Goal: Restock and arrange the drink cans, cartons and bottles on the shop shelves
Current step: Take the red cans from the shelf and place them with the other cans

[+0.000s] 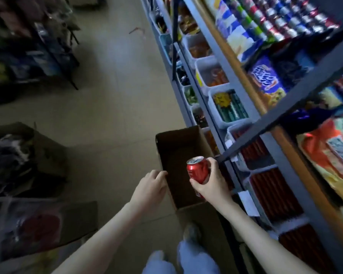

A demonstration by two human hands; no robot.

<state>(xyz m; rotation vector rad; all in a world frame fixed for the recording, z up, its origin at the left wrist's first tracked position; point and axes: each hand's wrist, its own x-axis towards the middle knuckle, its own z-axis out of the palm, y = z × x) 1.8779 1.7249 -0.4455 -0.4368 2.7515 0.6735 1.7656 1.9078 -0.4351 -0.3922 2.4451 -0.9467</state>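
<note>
My right hand (pixel 210 184) grips a red drink can (pixel 197 170) upright, just above an open brown cardboard box (pixel 163 147) that stands on the floor beside the shelves. My left hand (pixel 151 181) holds the box's left wall with its fingers curled over the rim. The box's inside looks dark, and I see no other cans in it. Rows of drink cans (pixel 281 18) stand on a high shelf at the upper right.
The grey metal shelf unit (pixel 297 99) runs along the right, with white bins of snacks (pixel 229 107) and bagged goods. Boxes and bags of stock (pixel 18 167) lie on the floor at left. A dark rack (pixel 48 48) stands far left. My feet are below the box.
</note>
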